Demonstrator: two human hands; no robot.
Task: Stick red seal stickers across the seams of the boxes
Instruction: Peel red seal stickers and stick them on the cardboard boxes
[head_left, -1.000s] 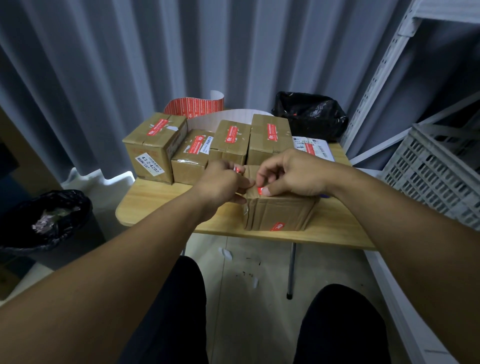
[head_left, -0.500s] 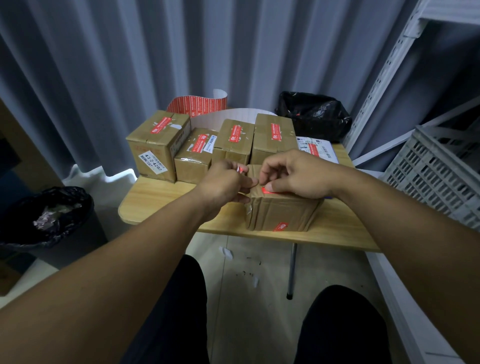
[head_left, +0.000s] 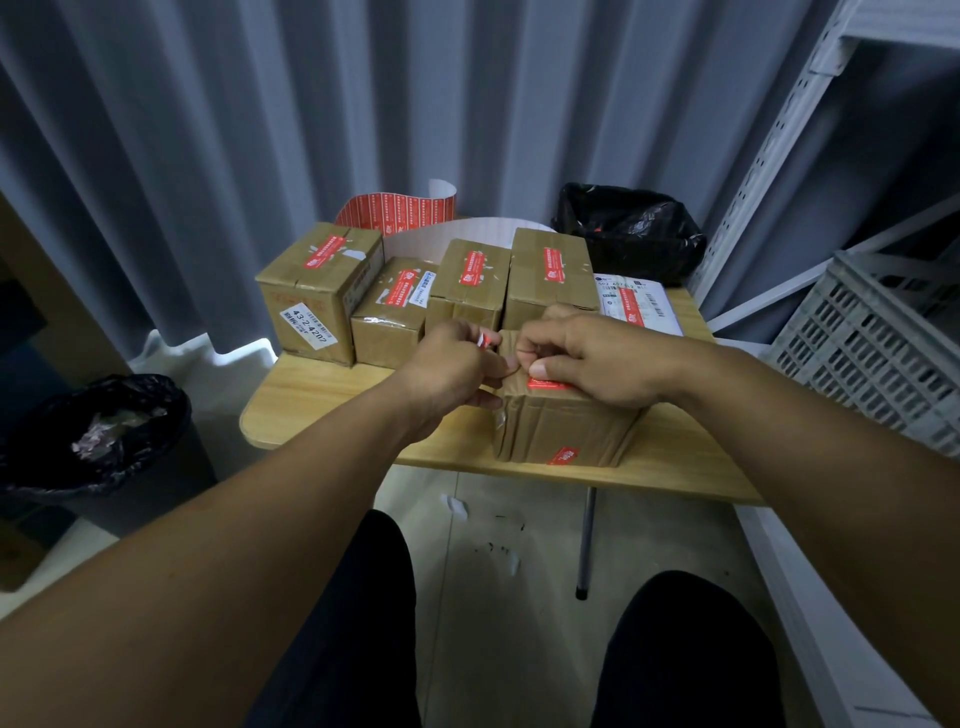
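Note:
A brown cardboard box (head_left: 561, 431) stands at the front edge of the wooden table (head_left: 332, 400). A red seal sticker (head_left: 548, 385) lies on its top near the front edge, and another red sticker (head_left: 563, 456) sits low on its front face. My right hand (head_left: 587, 358) rests on the box top with its thumb by the sticker and its fingers curled over it. My left hand (head_left: 452, 366) pinches a small red and white piece (head_left: 485, 340) at the box's left top corner.
Several sealed boxes (head_left: 472, 283) with red stickers stand in a row behind. A sheet of red stickers (head_left: 395, 210) curls up at the back, beside a black bag (head_left: 628, 228). A black-lined bin (head_left: 98, 431) is left; a grey crate (head_left: 878, 343) and shelving are right.
The red sticker went from held at the box's front top edge to lying flat on the top under my right hand. My left hand stayed pinching the small piece.

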